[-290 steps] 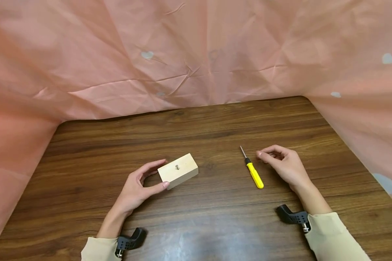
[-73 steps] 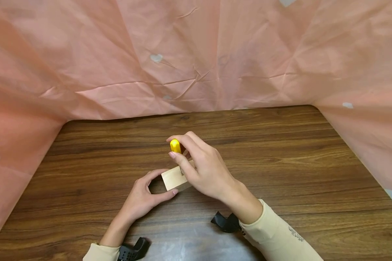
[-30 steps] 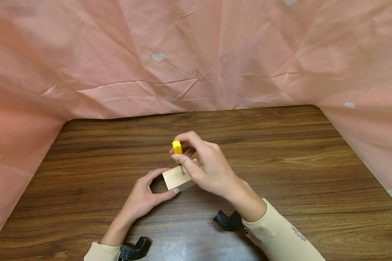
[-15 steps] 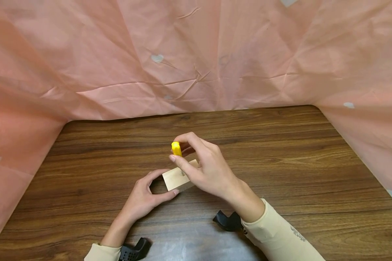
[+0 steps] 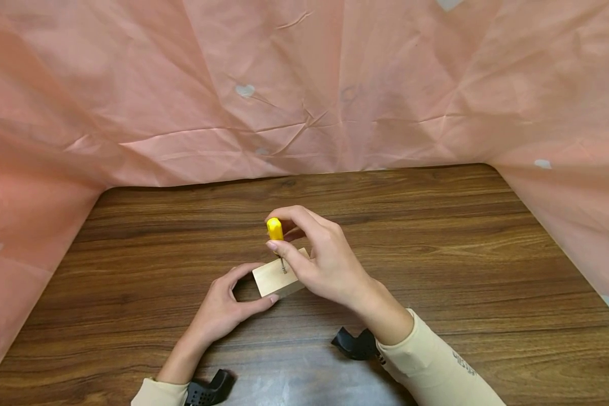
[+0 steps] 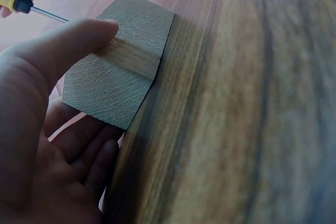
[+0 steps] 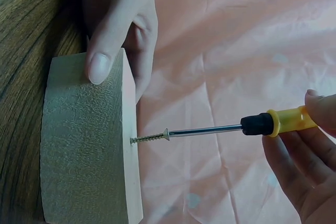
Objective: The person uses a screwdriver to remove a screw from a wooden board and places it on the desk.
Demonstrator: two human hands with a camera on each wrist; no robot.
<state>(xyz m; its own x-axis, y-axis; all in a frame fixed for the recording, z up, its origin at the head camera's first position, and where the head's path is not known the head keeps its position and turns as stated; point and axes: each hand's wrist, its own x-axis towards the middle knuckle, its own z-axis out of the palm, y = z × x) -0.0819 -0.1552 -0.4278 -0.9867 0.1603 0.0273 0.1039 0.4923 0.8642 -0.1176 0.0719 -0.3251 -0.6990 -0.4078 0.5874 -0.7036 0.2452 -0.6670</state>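
A pale wooden block (image 5: 271,278) lies on the brown table, and my left hand (image 5: 223,304) grips its left end between thumb and fingers. From the block's top face stands a screw (image 7: 149,138), its threaded shank mostly exposed and its tip in the wood. My right hand (image 5: 330,262) pinches the yellow handle of a screwdriver (image 7: 289,120) with thumb and fingers. The screwdriver's metal shaft meets the screw head, nearly in line with it. In the left wrist view my thumb (image 6: 86,32) presses the block's side while part of the screwdriver shows behind.
The wood-grain table (image 5: 462,248) extends around both hands. Pink cloth (image 5: 304,84) with pale hearts hangs along its back and sides. Black wrist mounts (image 5: 355,344) sit at both cuffs, low over the table.
Since the oldest frame, my right hand has picked up the screwdriver from the table and brought it left onto the screw. Over the last second its fingers and the handle have shifted slightly; the block stays put.
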